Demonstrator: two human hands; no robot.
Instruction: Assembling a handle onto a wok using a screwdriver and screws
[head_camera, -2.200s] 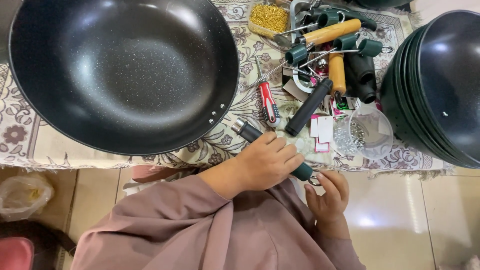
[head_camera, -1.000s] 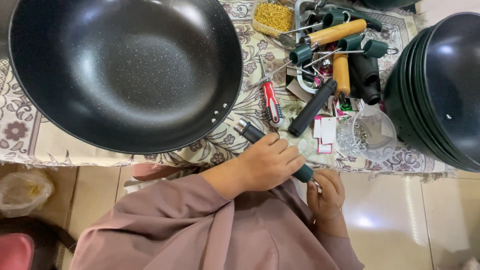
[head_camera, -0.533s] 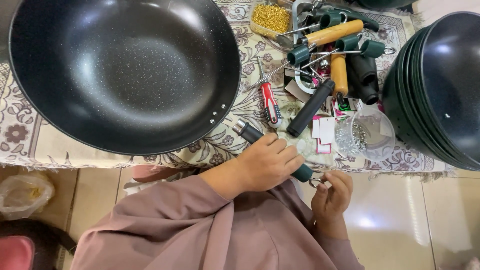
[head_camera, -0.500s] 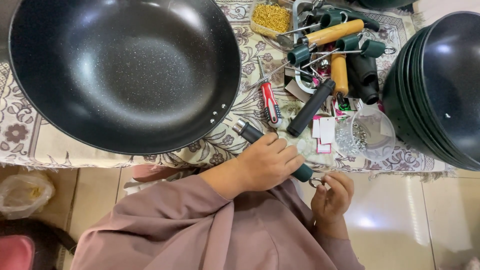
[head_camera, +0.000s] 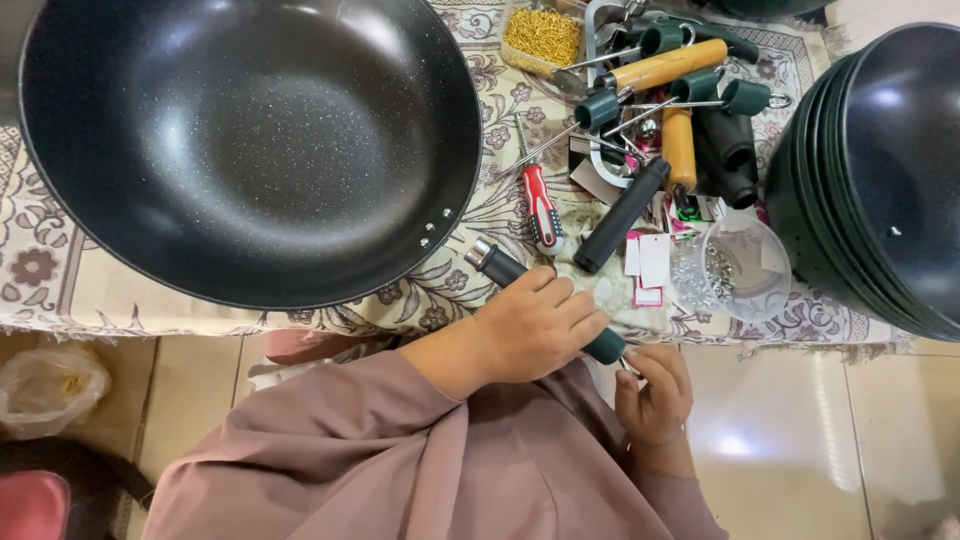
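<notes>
Left hand (head_camera: 535, 335) grasps handle (head_camera: 500, 268) at table edge (head_camera: 300, 322); long axis diagonal, metal end pointing up-left toward wok (head_camera: 250, 140). Right hand (head_camera: 655, 395) pinches small metal part at green end, off table. Free room below edge.
</notes>
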